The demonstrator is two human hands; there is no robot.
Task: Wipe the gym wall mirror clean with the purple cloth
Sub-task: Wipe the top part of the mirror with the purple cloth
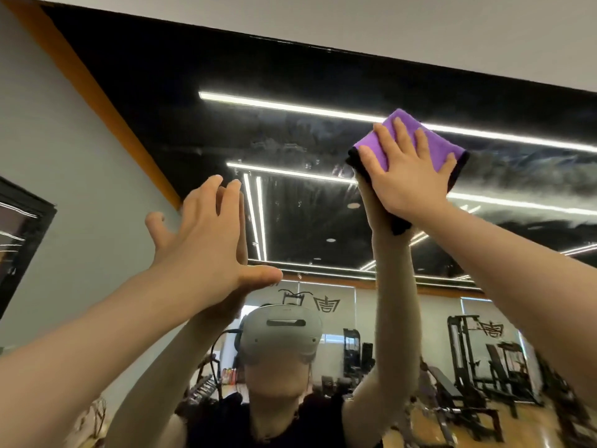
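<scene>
The wall mirror (pixel 323 195) fills most of the view, running from an orange-edged grey wall (pixel 64 176) on the left to the far right, its top edge meeting the ceiling (pixel 387 24) high up; in its glass show strip lights, gym machines and the person's own raised arms. Streaks and hazy smears lie across the glass, thickest in the band to the left of and to the right of the cloth. The left hand (pixel 206 234) is raised with fingers straight and spread, holding nothing, its fingertips at or just off the glass near the mirror's left margin; whether it touches I cannot tell. The right hand (pixel 410 169) is higher and further right, fingers splayed flat and pressing the purple cloth (pixel 429 140) against the upper glass. The cloth, folded to a rough square with a dark edge, sits under and beyond the palm, its upper corner toward the mirror's top. The right hand alone bears the cloth, so any next stroke is probably its to make, likely sideways into the smeared band on either side.
</scene>
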